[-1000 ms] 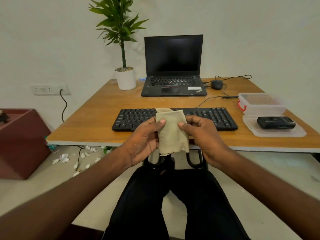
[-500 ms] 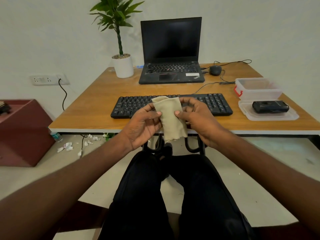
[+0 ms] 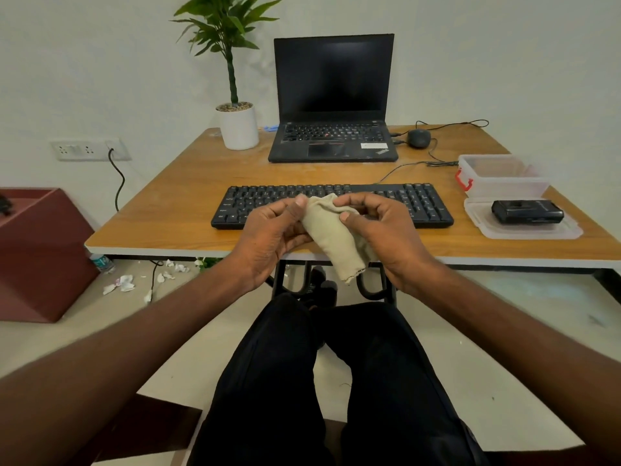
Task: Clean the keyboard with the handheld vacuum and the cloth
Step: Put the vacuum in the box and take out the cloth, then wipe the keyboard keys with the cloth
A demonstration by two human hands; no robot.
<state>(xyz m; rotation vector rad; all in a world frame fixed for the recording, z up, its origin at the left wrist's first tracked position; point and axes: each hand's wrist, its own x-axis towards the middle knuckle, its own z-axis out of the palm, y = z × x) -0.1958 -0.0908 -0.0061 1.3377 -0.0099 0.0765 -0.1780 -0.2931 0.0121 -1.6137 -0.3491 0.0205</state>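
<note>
Left hand (image 3: 274, 235) and right hand (image 3: 383, 230), both pinching a folded beige cloth (image 3: 331, 242) between thumb and curled fingers, above the worktop's (image 3: 174, 210) near edge. The hands hide the middle keys of the black keyboard (image 3: 421, 205) just beyond, at 12 o'clock. At 2 o'clock, a clear box (image 3: 500, 176); contents unclear. Its lid (image 3: 524, 232) carries a black device (image 3: 527, 211), possibly the vacuum. Farther at 12, a laptop (image 3: 332, 99); at 11, a potted plant (image 3: 235, 79). Paper scraps (image 3: 122, 284) litter the floor.
</note>
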